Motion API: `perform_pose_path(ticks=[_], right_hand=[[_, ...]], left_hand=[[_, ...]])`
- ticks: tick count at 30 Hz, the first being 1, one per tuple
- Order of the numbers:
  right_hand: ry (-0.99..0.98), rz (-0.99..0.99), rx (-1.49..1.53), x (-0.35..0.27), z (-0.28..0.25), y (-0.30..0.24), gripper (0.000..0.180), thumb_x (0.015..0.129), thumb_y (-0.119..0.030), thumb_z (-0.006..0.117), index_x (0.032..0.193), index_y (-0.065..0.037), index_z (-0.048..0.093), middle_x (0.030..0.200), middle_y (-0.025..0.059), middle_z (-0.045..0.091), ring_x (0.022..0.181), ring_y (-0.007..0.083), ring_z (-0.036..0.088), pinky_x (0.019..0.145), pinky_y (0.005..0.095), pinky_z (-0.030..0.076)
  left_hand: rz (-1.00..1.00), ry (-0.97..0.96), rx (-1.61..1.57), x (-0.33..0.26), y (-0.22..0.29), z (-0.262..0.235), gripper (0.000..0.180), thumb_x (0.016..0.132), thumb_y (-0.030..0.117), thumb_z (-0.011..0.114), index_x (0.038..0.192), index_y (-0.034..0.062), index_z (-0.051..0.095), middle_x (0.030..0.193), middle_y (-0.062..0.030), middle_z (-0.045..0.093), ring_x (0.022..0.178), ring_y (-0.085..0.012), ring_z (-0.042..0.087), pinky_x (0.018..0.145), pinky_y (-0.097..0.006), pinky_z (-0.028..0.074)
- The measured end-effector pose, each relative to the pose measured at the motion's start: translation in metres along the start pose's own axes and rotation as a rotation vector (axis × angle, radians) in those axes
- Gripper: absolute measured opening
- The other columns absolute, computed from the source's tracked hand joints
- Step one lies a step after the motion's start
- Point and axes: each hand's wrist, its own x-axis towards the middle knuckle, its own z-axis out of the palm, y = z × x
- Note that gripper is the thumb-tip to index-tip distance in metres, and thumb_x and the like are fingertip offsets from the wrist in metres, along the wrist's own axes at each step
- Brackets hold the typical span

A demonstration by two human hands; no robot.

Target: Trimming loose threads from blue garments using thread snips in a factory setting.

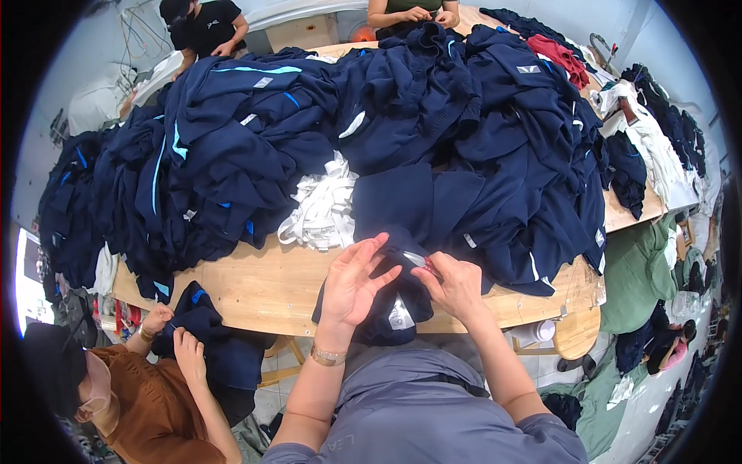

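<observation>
In front of my body a navy garment [412,291] hangs over the near table edge, with a grey-white patch [400,315] on its lower part. My left hand [354,280] is raised at its left side, palm turned up and fingers apart, with nothing held in them. At the garment's right side my right hand [452,283] is closed, thumb against the fingers. A small pink-red thing [429,264] shows at its fingertips; its kind is too small to tell. Just beyond lies a navy folded piece [393,203], beside a heap of white strips [323,203].
Large piles of navy garments [232,131] cover much of the wooden table [255,282]. A person in brown [154,394] handles navy cloth at my left. Two people stand across the table. At the right are a wooden stool [578,334] and green cloth [635,271].
</observation>
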Motion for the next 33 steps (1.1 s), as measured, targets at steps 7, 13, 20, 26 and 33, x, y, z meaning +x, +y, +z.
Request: perform_pose_path(ticks=[7,13,20,26,33], right_hand=[[0.019,-0.030,-0.014,0.006,0.003,-0.003,0.029,0.077,-0.031,0.069,0.071,-0.006,0.055,0.061,0.0059,0.057,0.049,0.0223,0.056,0.046,0.0296,0.042],[0.075,-0.053,0.028,0.006,0.009,0.000,0.031,0.080,-0.035,0.067,0.074,-0.008,0.053,0.060,0.0046,0.056,0.046,0.0231,0.053,0.044,0.0295,0.039],[0.138,0.337,0.897,0.019,0.024,-0.001,0.031,0.085,-0.025,0.064,0.105,-0.002,0.054,0.060,-0.0036,0.048,0.057,0.0017,0.038,0.050,0.0195,0.032],[-0.353,0.840,1.532,0.026,0.034,0.010,0.022,0.087,-0.030,0.064,0.082,-0.012,0.050,0.051,-0.0088,0.032,0.039,0.0022,0.029,0.038,0.0209,0.025],[-0.303,0.910,1.702,0.028,0.011,0.003,0.029,0.092,-0.028,0.056,0.068,-0.017,0.043,0.047,-0.0098,0.027,0.036,0.0027,0.023,0.037,0.0216,0.024]], left_hand=[[0.001,-0.007,-0.007,-0.001,0.000,0.000,0.013,0.090,0.013,0.057,0.100,0.0087,0.064,0.116,-0.0104,0.058,0.099,-0.0179,0.055,0.085,-0.043,0.049],[0.001,-0.004,-0.018,-0.001,0.000,0.000,0.013,0.090,0.014,0.057,0.100,0.0092,0.064,0.116,-0.0106,0.058,0.100,-0.0180,0.055,0.086,-0.043,0.049],[0.020,0.017,0.005,0.000,-0.007,-0.002,0.015,0.091,0.014,0.056,0.104,0.0081,0.061,0.115,-0.0113,0.058,0.098,-0.0173,0.056,0.085,-0.040,0.049],[0.132,0.015,0.165,0.002,-0.012,-0.002,0.024,0.089,0.006,0.056,0.113,0.0013,0.052,0.115,-0.0132,0.055,0.097,-0.0162,0.056,0.085,-0.034,0.050],[0.192,0.005,0.633,-0.006,-0.011,0.008,0.033,0.088,0.005,0.057,0.119,-0.0029,0.050,0.103,-0.0100,0.060,0.079,-0.0128,0.064,0.063,-0.023,0.054]])
